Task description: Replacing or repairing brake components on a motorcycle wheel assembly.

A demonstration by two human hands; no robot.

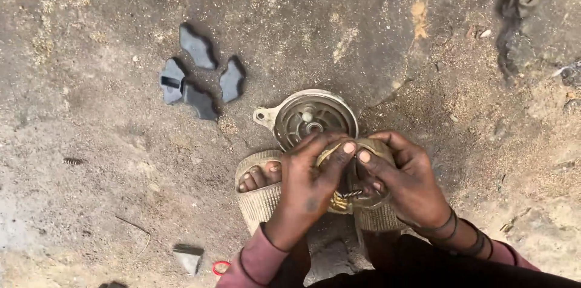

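At lower centre of the frame, a pair of curved brake shoes (354,170) with a small spring (351,193) is grasped by the left hand (308,188) and right hand (402,182). Just above, a round metal drum plate (308,115) lies on the dirt ground (91,161); four black rubber blocks (200,76) lie at upper left.

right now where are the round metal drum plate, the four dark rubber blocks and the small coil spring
round metal drum plate (307,116), head view, ribbed inner face
four dark rubber blocks (198,46), head view, top block
small coil spring (351,193), head view, mid-coil
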